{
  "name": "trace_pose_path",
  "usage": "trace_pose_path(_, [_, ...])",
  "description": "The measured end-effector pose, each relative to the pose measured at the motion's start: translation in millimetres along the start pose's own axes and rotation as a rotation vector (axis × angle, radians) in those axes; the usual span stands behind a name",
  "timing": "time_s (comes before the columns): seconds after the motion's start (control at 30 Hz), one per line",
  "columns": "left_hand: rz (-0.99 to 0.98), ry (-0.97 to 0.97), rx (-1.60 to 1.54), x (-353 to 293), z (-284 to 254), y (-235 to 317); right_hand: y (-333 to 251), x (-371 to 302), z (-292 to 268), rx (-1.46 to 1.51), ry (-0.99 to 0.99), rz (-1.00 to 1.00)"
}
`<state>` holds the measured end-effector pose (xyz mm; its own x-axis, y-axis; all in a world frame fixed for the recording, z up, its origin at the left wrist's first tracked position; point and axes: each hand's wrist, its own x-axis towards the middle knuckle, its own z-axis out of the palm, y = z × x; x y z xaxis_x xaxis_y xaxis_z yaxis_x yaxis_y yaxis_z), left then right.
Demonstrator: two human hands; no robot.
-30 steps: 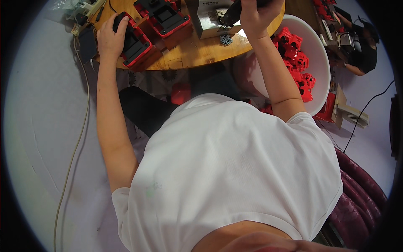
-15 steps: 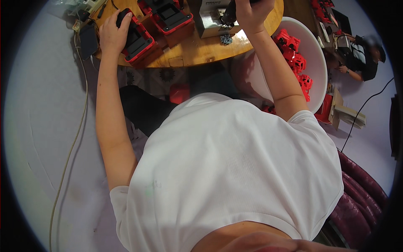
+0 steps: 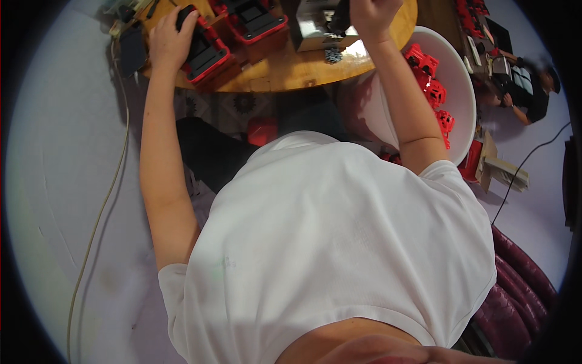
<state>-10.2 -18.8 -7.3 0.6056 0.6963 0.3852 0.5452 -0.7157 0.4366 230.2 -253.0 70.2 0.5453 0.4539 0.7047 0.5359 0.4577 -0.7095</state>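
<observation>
Both arms stretched forward; left hand (image 3: 168, 37) fingers curled down, right hand (image 3: 374, 13) closed, raised

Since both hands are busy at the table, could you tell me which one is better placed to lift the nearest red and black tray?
Left, probably. The left hand already rests on the red and black tray at the table's left end. The right hand is across the table at the metal box.

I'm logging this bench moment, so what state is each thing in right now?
left hand: resting on a red and black device
right hand: closed around a dark tool
white tub: holds red parts
small gear: lying loose on the wooden table
</observation>
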Motion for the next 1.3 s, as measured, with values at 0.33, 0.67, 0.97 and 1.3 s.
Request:
trace_pose_path(0.33, [0.031,-0.013,0.038,2.7,9.6,-19.7,-62.1,19.7,120.9,0.539,-0.108,-0.044])
trace_pose_path(0.67, [-0.020,-0.019,0.070,-1.4,11.7,-11.2,-45.9,-0.8,153.9,0.512,-0.213,-0.215])
trace_pose_path(0.97, [-0.097,-0.136,0.150,-0.7,6.6,-7.8,-49.4,-3.0,164.9,0.405,-0.372,-0.357])
trace_pose_path(1.3, [-0.058,-0.110,0.192,5.4,16.5,-20.4,-42.8,-6.1,154.2,0.565,-0.273,-0.114])
